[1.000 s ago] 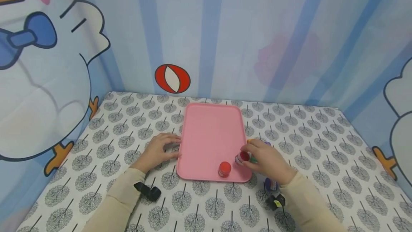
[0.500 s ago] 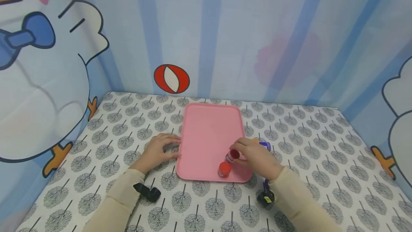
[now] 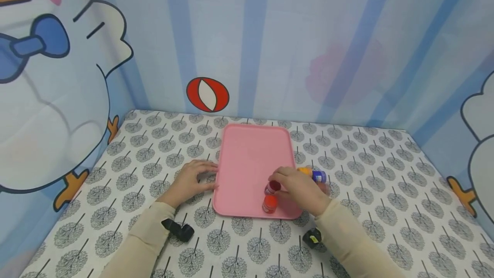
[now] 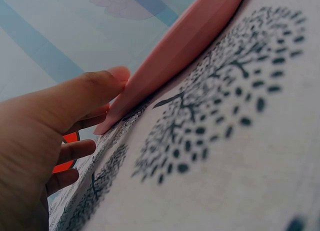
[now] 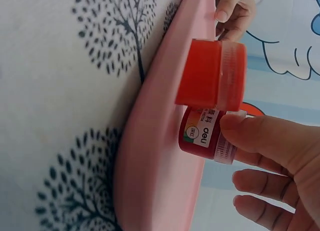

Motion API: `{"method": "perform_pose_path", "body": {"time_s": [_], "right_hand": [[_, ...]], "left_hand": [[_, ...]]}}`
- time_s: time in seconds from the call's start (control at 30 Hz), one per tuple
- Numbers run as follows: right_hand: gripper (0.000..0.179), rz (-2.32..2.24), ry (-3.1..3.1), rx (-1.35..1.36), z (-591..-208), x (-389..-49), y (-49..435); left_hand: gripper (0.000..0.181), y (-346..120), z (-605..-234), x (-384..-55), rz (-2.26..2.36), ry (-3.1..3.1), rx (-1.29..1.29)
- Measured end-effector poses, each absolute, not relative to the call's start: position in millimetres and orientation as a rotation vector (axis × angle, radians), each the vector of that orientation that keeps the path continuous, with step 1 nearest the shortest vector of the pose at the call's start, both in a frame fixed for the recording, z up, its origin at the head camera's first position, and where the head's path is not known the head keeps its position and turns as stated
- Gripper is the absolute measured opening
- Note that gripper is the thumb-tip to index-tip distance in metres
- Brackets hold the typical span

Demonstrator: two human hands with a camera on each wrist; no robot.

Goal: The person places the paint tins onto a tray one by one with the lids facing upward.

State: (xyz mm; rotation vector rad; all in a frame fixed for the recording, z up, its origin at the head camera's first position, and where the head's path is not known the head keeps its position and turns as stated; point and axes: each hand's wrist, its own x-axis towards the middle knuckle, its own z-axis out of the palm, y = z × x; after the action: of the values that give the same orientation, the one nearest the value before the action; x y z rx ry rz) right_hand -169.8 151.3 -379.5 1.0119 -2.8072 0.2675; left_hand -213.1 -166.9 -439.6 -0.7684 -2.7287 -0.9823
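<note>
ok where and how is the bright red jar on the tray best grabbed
Probably by the left and right sides of its ridged lid, from above: the bright red jar stands upright, and the dark red jar crowds its far side.

Right hand (image 5: 300, 156) pinches "deli"-labelled dark-red jar (image 5: 205, 133) at its ribbed lid, bright-red jar (image 5: 210, 73) just beside, pink tray (image 5: 145, 161) adjacent.

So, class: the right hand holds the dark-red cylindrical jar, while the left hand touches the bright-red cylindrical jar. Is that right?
Not quite: the left wrist view shows the left hand touching the pink rectangular tray, not the bright-red jar. The right hand does hold the dark-red jar.
</note>
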Motion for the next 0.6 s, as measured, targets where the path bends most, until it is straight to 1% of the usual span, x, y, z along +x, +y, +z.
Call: {"method": "perform_pose_path", "body": {"time_s": [0.13,0.37,0.6], "right_hand": [[0.039,0.249,-2.792,1.027,-382.2,-170.9,148.9],[0.034,0.242,-2.795,1.052,-382.8,-172.4,146.5],[0.035,0.257,-2.818,1.05,-381.9,-172.1,147.1]], "left_hand": [[0.045,-166.3,-439.1,-212.9,-0.979,-2.736,-0.763],[0.045,-165.1,-438.4,-212.5,-0.988,-2.731,-0.762],[0.045,-166.2,-438.5,-211.9,-0.995,-2.723,-0.764]]}}
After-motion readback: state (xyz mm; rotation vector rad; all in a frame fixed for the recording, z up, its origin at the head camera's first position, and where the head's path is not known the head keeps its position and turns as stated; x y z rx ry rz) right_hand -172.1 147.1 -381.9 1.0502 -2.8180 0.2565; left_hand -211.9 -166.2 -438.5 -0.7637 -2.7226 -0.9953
